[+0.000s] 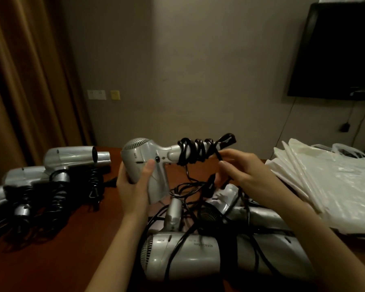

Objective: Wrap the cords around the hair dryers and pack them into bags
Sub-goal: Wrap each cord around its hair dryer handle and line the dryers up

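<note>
While your left hand (pixel 133 182) grips the barrel of a silver hair dryer (pixel 144 163) above the desk (pixel 51 249), your right hand (pixel 242 173) pinches its black cord (pixel 195 152), coiled round the handle; wrapped dryers (pixel 57 171) lie at the left; unwrapped dryers (pixel 198 253) lie tangled near you; white bags (pixel 329 186) are stacked at the right
</note>
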`<action>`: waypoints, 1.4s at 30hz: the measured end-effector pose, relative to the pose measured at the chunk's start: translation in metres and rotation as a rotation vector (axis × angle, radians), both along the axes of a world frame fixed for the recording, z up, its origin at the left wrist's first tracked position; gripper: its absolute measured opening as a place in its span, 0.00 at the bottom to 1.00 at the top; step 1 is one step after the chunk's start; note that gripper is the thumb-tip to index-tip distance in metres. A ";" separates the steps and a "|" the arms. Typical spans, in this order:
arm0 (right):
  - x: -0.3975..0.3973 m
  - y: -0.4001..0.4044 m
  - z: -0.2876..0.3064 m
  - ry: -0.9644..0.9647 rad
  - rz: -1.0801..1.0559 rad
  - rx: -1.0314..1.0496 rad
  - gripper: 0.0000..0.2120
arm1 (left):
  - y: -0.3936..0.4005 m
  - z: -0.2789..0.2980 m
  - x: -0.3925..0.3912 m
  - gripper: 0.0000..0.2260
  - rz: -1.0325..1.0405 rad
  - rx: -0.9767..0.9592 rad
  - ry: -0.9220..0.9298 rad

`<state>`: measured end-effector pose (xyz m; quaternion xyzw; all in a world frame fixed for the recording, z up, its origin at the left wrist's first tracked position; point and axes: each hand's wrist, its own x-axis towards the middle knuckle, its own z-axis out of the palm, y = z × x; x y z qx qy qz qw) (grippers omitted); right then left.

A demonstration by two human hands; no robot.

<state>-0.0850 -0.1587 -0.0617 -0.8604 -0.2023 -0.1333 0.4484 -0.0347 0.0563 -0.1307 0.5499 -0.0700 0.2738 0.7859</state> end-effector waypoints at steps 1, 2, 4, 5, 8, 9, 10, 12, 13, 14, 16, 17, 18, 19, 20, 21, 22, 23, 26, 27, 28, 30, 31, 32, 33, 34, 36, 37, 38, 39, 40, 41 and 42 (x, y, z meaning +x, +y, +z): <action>0.000 0.000 -0.001 0.016 0.019 0.010 0.10 | 0.000 0.000 -0.001 0.18 -0.017 -0.011 0.011; 0.000 0.000 -0.001 0.030 0.032 0.015 0.09 | -0.001 0.000 0.000 0.17 -0.037 -0.019 0.024; 0.001 0.002 -0.004 0.026 0.032 -0.020 0.08 | -0.001 0.000 -0.001 0.19 -0.074 -0.037 0.055; 0.001 0.003 -0.006 0.023 0.027 -0.060 0.09 | 0.000 -0.001 -0.002 0.21 -0.087 -0.046 0.062; 0.002 0.001 -0.012 0.024 0.025 -0.146 0.14 | 0.000 -0.001 -0.002 0.24 -0.125 -0.061 0.070; 0.004 -0.001 -0.012 0.019 0.010 -0.164 0.11 | 0.000 0.000 -0.003 0.22 -0.142 -0.071 0.075; 0.006 -0.004 -0.012 0.008 -0.009 -0.179 0.07 | -0.001 0.000 -0.003 0.20 -0.162 -0.079 0.075; 0.007 -0.006 -0.011 -0.027 -0.041 -0.240 0.06 | -0.003 -0.001 -0.003 0.19 -0.208 -0.088 0.084; 0.006 -0.005 -0.011 -0.043 -0.061 -0.275 0.06 | -0.004 -0.001 -0.004 0.21 -0.234 -0.099 0.090; 0.006 -0.005 -0.012 -0.051 -0.079 -0.298 0.07 | -0.004 0.000 -0.004 0.25 -0.254 -0.112 0.095; 0.006 -0.002 -0.015 -0.062 -0.075 -0.313 0.10 | -0.005 0.001 -0.006 0.37 -0.288 -0.120 0.106; 0.007 -0.001 -0.016 -0.065 -0.062 -0.327 0.10 | -0.005 0.001 -0.006 0.40 -0.300 -0.119 0.110; 0.007 -0.001 -0.017 -0.072 -0.050 -0.343 0.10 | -0.004 0.001 -0.006 0.40 -0.312 -0.118 0.106; 0.008 -0.001 -0.019 -0.085 -0.043 -0.355 0.10 | -0.004 0.002 -0.006 0.39 -0.325 -0.119 0.103; 0.008 -0.001 -0.021 -0.107 -0.036 -0.362 0.09 | -0.004 0.002 -0.006 0.40 -0.336 -0.118 0.099; 0.009 -0.001 -0.022 -0.126 -0.032 -0.369 0.08 | -0.004 0.003 -0.006 0.42 -0.344 -0.112 0.099; 0.009 -0.001 -0.023 -0.138 -0.031 -0.372 0.07 | -0.004 0.002 -0.005 0.43 -0.350 -0.099 0.100; 0.010 -0.001 -0.024 -0.147 -0.036 -0.378 0.07 | -0.005 0.002 -0.005 0.44 -0.355 -0.087 0.106; 0.013 -0.005 -0.025 -0.194 -0.068 -0.419 0.06 | -0.004 0.002 -0.003 0.44 -0.388 -0.063 0.127; 0.015 -0.007 -0.026 -0.220 -0.078 -0.436 0.06 | -0.004 0.001 -0.003 0.44 -0.400 -0.060 0.134; 0.016 -0.008 -0.027 -0.238 -0.091 -0.453 0.07 | -0.004 0.001 -0.003 0.45 -0.412 -0.061 0.142; 0.019 -0.011 -0.029 -0.254 -0.125 -0.453 0.08 | -0.004 0.000 -0.003 0.47 -0.431 -0.066 0.152; 0.020 -0.012 -0.030 -0.254 -0.132 -0.418 0.07 | -0.004 0.000 -0.003 0.47 -0.439 -0.064 0.157; 0.019 -0.013 -0.030 -0.269 -0.126 -0.367 0.06 | -0.004 0.000 -0.003 0.47 -0.447 -0.060 0.164; 0.019 -0.013 -0.030 -0.296 -0.117 -0.319 0.06 | -0.004 -0.001 -0.002 0.48 -0.449 -0.061 0.175; 0.018 -0.013 -0.030 -0.320 -0.114 -0.288 0.08 | -0.004 -0.002 -0.001 0.48 -0.445 -0.068 0.189; 0.018 -0.015 -0.030 -0.342 -0.113 -0.260 0.11 | -0.003 -0.005 0.001 0.49 -0.443 -0.089 0.212; 0.019 -0.015 -0.030 -0.357 -0.123 -0.262 0.12 | -0.003 -0.007 0.002 0.49 -0.446 -0.108 0.225; 0.019 -0.015 -0.029 -0.366 -0.138 -0.258 0.14 | -0.002 -0.008 0.003 0.50 -0.443 -0.133 0.243; 0.020 -0.016 -0.028 -0.364 -0.149 -0.237 0.17 | -0.001 -0.010 0.004 0.50 -0.432 -0.157 0.264; 0.020 -0.016 -0.027 -0.349 -0.150 -0.197 0.20 | 0.000 -0.011 0.006 0.51 -0.417 -0.173 0.283; 0.021 -0.016 -0.025 -0.325 -0.149 -0.141 0.22 | 0.001 -0.012 0.007 0.51 -0.402 -0.187 0.296; 0.021 -0.016 -0.023 -0.299 -0.143 -0.075 0.24 | 0.002 -0.012 0.009 0.52 -0.391 -0.201 0.302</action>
